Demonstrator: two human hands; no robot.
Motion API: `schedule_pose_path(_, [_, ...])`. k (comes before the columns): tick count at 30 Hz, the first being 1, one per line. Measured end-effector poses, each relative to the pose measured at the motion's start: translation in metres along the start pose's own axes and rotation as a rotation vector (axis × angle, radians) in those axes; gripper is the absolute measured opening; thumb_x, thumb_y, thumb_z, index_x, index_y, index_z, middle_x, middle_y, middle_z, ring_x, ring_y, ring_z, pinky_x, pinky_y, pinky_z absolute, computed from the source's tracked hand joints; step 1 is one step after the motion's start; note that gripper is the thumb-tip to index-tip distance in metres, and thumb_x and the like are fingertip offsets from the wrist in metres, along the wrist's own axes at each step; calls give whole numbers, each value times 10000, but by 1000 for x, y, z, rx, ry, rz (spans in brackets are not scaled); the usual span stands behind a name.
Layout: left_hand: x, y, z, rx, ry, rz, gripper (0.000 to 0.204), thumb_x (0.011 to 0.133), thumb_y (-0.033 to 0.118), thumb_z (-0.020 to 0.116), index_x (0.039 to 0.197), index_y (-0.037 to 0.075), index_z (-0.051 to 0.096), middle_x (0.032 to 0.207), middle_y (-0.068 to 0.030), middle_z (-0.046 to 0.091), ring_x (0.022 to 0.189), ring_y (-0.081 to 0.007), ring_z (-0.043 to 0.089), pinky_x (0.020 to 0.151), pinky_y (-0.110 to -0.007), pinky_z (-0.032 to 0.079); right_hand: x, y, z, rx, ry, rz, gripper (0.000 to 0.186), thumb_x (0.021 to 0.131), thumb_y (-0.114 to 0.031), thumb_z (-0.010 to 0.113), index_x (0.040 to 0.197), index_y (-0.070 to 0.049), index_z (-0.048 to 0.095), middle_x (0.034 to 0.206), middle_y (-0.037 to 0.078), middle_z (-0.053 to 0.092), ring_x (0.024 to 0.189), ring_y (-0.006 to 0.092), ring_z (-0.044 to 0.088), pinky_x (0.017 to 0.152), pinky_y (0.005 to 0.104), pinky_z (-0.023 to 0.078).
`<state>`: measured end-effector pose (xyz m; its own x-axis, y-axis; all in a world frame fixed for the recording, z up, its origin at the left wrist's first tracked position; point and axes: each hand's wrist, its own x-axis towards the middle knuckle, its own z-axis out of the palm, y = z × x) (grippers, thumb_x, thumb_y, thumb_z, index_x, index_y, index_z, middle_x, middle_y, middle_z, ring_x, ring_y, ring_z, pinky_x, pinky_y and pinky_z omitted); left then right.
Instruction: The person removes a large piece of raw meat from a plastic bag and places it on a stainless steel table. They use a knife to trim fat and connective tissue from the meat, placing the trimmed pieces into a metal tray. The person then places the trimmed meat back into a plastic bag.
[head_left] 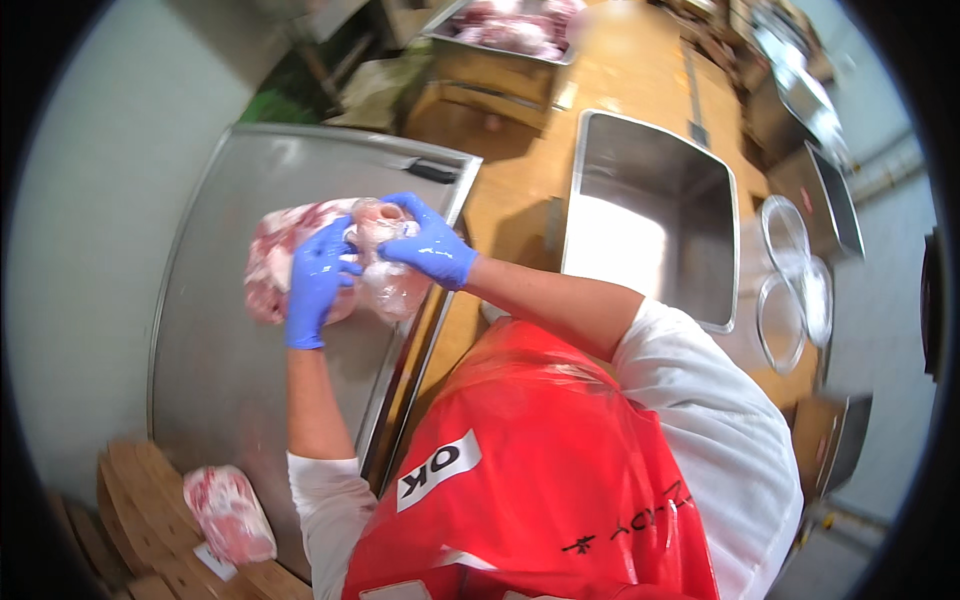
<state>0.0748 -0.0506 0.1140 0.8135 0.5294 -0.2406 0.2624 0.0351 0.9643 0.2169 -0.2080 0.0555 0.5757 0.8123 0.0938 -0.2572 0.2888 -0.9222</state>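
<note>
Both my hands wear blue gloves and meet over raw meat on the steel table. My right hand is closed on a pale piece of meat in clear plastic film, with its fingers curled round the top and the thumb below. My left hand presses its curled fingers against the left side of that piece. Under and beside the left hand lies a larger pink-and-white chunk of meat. Where the film ends between the two pieces, I cannot tell. A black-handled knife lies near the table's far right corner.
Another wrapped meat piece rests on cardboard at the lower left. To the right stands a deep steel bin; clear round tubs are beyond it. A metal tray of meat sits at the back.
</note>
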Motion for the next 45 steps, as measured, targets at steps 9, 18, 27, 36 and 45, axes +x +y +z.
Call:
schedule_pose_path(9, [114, -136, -117, 1519, 487, 133, 986, 878, 672, 642, 1607, 90, 325, 1628, -249, 335, 1501, -439, 316, 1236, -511, 265, -134, -67, -234, 112, 861, -219, 551, 771, -175, 828, 1241, -60, 567, 1152, 102, 613, 1064, 216, 620, 930, 369, 546])
schedule_pose_path(18, [121, -168, -88, 1415, 491, 165, 974, 868, 623, 672, 1607, 93, 324, 1628, -242, 340, 1500, -408, 332, 1236, -496, 277, -431, -198, -503, -199, 1367, -875, 401, 828, -87, 770, 1201, -63, 622, 1070, 71, 669, 946, 191, 655, 848, 339, 562])
schedule_pose_path(27, [140, -204, -97, 1257, 380, 25, 990, 890, 548, 686, 1603, 3, 268, 1626, -250, 338, 1490, -368, 366, 1228, -418, 308, -674, -169, -664, -190, 1561, -266, 345, 982, -262, 661, 1247, -50, 598, 1117, 108, 674, 988, 211, 654, 685, 380, 558])
schedule_pose_path(36, [137, -160, -73, 1211, 337, -43, 806, 902, 489, 657, 1497, -11, 442, 1334, -338, 596, 1222, -509, 575, 1052, -530, 461, -445, 84, -650, -528, 1734, 314, 279, 926, -260, 669, 1052, -19, 732, 903, 104, 707, 734, 193, 635, 681, 340, 521])
schedule_pose_path(45, [143, -125, -171, 1037, 879, 202, 606, 911, 493, 700, 1284, 17, 668, 1276, -282, 649, 1183, -429, 627, 1014, -483, 499, -189, 61, -520, -997, 985, 156, 227, 991, -155, 668, 1125, 15, 734, 1002, 79, 747, 893, 137, 665, 829, 289, 532])
